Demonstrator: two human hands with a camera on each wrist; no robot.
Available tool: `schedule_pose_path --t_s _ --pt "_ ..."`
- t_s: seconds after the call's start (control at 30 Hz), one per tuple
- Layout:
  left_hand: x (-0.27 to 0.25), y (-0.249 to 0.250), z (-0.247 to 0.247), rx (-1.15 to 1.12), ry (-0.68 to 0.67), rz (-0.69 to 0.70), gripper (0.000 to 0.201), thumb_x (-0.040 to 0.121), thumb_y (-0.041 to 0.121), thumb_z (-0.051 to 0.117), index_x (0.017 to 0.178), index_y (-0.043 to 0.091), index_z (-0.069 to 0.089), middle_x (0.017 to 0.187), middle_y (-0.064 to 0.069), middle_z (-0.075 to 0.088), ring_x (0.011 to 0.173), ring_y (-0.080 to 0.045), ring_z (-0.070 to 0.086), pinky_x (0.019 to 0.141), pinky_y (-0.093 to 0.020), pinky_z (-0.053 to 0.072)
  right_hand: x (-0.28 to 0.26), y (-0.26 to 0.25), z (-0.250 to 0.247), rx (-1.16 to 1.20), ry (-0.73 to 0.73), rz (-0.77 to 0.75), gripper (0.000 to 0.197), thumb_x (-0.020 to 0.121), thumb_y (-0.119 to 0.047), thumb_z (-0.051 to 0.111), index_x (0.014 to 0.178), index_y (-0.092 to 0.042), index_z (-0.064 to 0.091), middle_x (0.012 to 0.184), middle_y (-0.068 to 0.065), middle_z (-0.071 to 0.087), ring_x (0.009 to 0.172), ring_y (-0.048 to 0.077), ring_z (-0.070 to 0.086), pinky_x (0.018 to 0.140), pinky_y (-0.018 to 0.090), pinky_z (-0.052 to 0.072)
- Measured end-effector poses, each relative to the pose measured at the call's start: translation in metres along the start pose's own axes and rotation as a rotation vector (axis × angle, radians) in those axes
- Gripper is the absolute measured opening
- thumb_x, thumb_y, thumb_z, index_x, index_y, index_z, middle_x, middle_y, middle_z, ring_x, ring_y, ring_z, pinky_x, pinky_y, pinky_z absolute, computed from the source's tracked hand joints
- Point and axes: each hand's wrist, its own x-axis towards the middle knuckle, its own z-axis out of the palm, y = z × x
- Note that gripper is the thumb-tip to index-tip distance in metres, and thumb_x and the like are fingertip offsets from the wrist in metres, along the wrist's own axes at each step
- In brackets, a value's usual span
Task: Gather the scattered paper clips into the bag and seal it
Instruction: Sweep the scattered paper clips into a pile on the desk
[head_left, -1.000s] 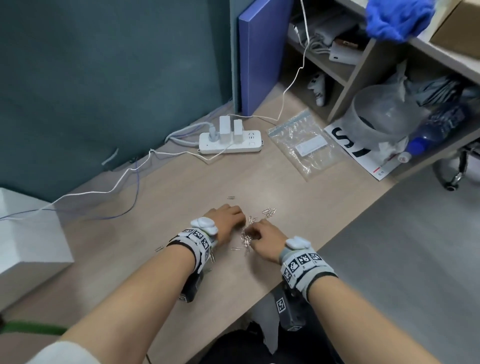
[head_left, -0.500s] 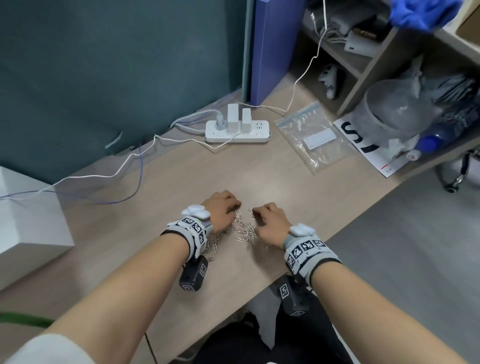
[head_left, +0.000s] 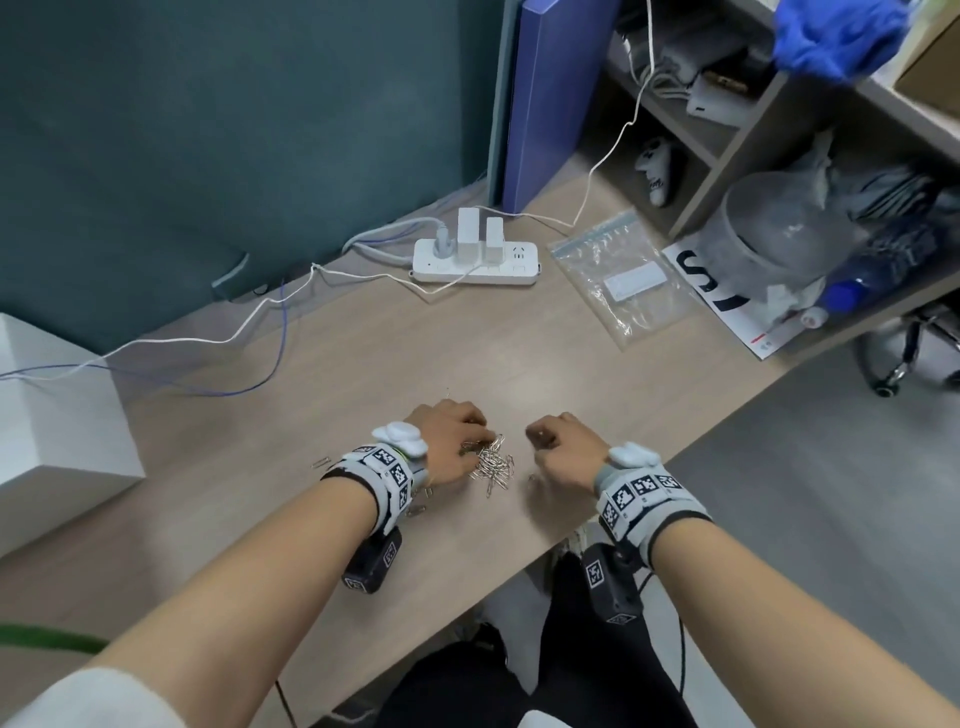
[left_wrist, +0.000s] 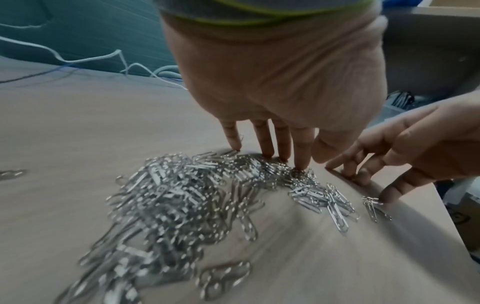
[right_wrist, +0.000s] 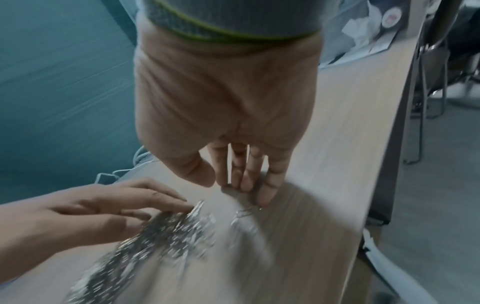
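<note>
The left hand (left_wrist: 280, 82) stood on extended fingertips against the paper clips (left_wrist: 197, 197) heap, grasping nothing. The right hand (right_wrist: 226, 107), just right of the heap, pressed straight fingers on one stray clip (right_wrist: 248, 211). The bag (head_left: 621, 275) lay flat well beyond the heap; its white label (head_left: 635, 280) was unreadable.

Paper clip pile (head_left: 492, 465) sits mid-desk (head_left: 322, 374) between both hands, zip bag (head_left: 621, 278) upper right, power strip (head_left: 475, 260) just left of it.
</note>
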Motion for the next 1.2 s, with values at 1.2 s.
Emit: schedule_pose_path --t_s 1.2 --pt "-0.110 -0.012 0.083 -0.667 0.295 -0.568 0.088 0.084 0.045 0.058 0.159 0.023 0.018 0.168 0.000 0.009 0.155 -0.018 0.003 0.126 -0.035 0.006 0.046 -0.113 0.045 -0.345 -0.359 -0.546 0.037 0.082 -0.011 0.060 0.115 -0.025 0.070 0.116 -0.004 0.053 0.108 0.018 0.054 0.093 0.029 0.043"
